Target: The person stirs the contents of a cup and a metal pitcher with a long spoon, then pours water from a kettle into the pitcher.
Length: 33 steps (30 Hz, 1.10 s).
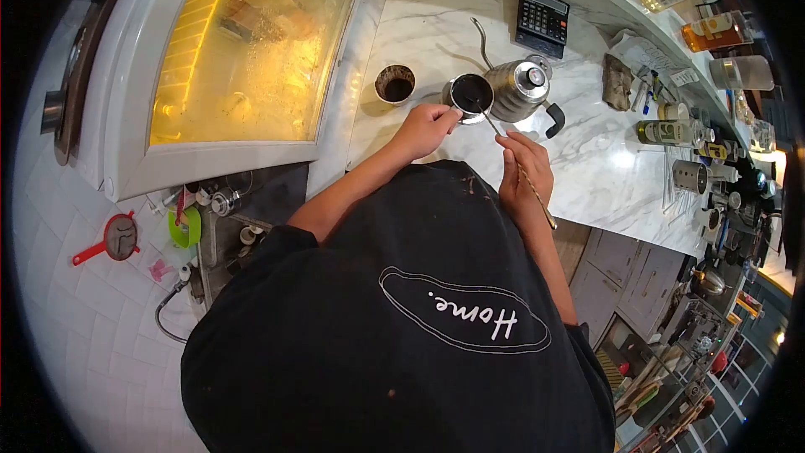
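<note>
Metal cup: L hand clamped on its edge; R hand clamped on spoon w/ tip inside.

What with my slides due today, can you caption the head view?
Left hand on a metal cup, right hand dipping a long stirrer into its dark contents, kettle alongside.

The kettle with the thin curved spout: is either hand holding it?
No, the left hand grips the metal cup and the right hand a long thin stirrer.
</note>
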Tool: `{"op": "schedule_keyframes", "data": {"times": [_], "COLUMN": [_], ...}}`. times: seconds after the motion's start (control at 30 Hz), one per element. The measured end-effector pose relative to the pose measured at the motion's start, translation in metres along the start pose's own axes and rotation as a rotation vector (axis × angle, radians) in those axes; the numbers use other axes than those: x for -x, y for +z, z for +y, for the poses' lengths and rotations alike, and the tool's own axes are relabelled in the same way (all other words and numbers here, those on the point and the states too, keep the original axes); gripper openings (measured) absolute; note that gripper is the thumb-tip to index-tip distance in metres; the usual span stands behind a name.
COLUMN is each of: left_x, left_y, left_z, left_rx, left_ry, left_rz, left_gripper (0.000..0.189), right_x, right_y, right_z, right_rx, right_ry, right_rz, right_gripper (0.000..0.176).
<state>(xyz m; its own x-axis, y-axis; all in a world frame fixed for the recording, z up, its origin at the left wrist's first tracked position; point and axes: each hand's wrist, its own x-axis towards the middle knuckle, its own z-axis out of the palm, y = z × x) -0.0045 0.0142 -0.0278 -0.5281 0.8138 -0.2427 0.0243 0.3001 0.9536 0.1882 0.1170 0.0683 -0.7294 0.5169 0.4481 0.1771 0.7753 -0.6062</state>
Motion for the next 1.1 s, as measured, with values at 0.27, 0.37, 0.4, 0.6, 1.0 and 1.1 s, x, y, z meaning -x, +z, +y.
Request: {"op": "schedule_keyframes", "data": {"times": [0.27, 0.37, 0.4, 0.6, 1.0, 1.1], "left_x": [0.001, 0.003, 0.001, -0.001, -0.003, -0.003], "left_y": [0.0, -0.001, 0.001, 0.003, 0.003, 0.003], "left_z": [0.004, 0.008, 0.004, -0.003, -0.002, -0.002], "left_rx": [-0.005, 0.002, 0.016, 0.029, 0.047, 0.051], "left_ry": [-0.019, -0.033, -0.019, -0.008, -0.011, -0.003], "left_rz": [-0.007, -0.019, -0.006, 0.012, 0.029, 0.029], "left_gripper": [0.043, 0.043, 0.044, 0.044, 0.044, 0.044], "right_x": [0.003, 0.002, 0.002, 0.001, -0.003, -0.002], "right_y": [0.001, 0.0, 0.0, -0.003, -0.004, -0.004], "right_z": [0.002, 0.002, 0.001, -0.001, -0.001, -0.001], "right_rx": [-0.004, -0.009, -0.009, -0.022, -0.01, -0.003], "right_ry": [0.008, 0.013, 0.012, 0.007, -0.002, 0.005], "right_rz": [-0.003, -0.006, -0.006, -0.016, -0.04, -0.041], "right_gripper": [0.017, 0.017, 0.017, 0.016, 0.015, 0.015]}}
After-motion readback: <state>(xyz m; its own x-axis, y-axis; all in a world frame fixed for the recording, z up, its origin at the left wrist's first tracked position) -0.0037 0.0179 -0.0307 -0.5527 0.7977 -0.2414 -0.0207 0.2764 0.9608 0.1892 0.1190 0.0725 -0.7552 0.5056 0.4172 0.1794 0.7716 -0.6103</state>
